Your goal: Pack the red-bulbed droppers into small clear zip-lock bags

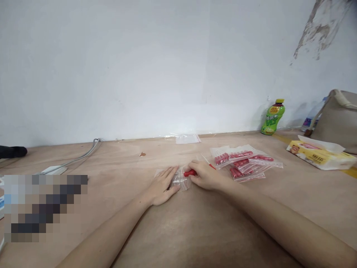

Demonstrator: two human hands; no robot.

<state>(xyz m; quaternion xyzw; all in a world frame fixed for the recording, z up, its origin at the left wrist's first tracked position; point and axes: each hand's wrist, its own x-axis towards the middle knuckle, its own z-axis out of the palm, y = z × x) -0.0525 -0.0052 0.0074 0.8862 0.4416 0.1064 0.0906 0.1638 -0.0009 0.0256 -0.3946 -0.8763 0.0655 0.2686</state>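
Observation:
My left hand [163, 184] lies flat, fingers stretched out, pressing a small clear zip bag [180, 180] onto the wooden table [195, 230]. My right hand [205, 175] is closed in a pinch on a small red piece [190, 173] at the bag's mouth. To the right of my right hand lies a pile of clear zip bags holding red pieces [245, 162], several of them fanned out on the table.
A green drink bottle [273, 117] stands by the wall at the back right. A tissue pack [320, 154] and a beige bag [338, 119] sit at the far right. An empty clear bag [187, 139] lies near the wall. A white cable and adapter [72, 160] run at the left.

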